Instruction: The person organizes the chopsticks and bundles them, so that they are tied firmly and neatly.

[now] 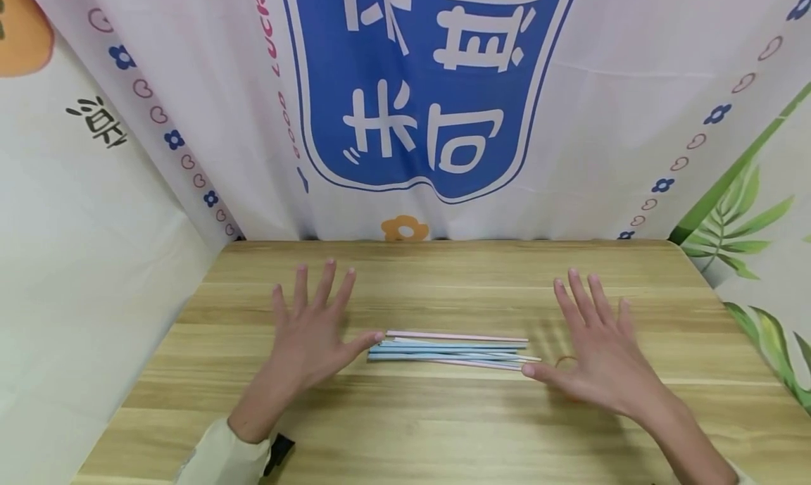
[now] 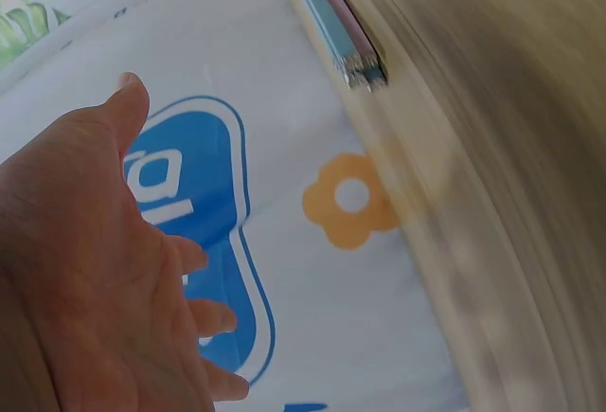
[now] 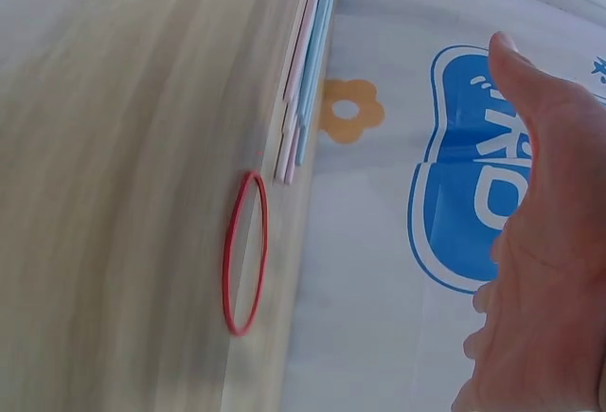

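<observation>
A loose bundle of thin pale blue, pink and white sticks [image 1: 450,348] lies crosswise on the table, some crossing others. My left hand [image 1: 310,344] is spread flat in the air, its thumb near the bundle's left end. On the other side my right hand [image 1: 602,362] is also spread, with its thumb tip by the sticks' right ends. Neither hand grips anything. In the right wrist view a red rubber band [image 3: 228,270] lies on the table just beyond the stick ends; my right hand partly hides it in the head view.
The wooden table [image 1: 412,429] meets a printed white cloth [image 1: 570,168] along its far edge. More cloth hangs at the left and right sides. A small black object [image 1: 279,453] shows beside my left sleeve [image 1: 224,457].
</observation>
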`<action>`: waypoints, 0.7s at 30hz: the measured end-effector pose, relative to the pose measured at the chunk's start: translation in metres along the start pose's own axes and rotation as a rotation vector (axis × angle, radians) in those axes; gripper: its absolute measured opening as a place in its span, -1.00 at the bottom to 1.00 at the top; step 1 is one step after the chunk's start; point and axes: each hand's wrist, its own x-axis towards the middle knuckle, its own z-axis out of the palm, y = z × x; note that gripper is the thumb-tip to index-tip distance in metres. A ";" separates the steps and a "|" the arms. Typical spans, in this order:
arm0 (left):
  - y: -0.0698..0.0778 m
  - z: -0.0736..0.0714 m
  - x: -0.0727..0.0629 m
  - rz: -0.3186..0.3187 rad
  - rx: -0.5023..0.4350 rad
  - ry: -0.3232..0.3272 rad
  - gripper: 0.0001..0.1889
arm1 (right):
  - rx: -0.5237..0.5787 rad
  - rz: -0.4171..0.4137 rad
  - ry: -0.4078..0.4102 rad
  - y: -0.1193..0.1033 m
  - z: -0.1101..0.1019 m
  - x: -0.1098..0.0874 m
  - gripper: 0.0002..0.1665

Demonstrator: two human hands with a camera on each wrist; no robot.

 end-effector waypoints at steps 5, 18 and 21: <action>0.013 0.003 0.006 0.027 -0.003 0.003 0.18 | 0.011 -0.010 -0.032 -0.009 0.004 0.011 0.60; 0.044 0.002 0.022 0.087 -0.097 -0.043 0.21 | 0.057 -0.060 -0.070 -0.025 0.012 0.033 0.61; 0.047 0.002 0.026 0.098 -0.100 -0.047 0.23 | 0.088 -0.075 -0.091 -0.028 0.016 0.038 0.59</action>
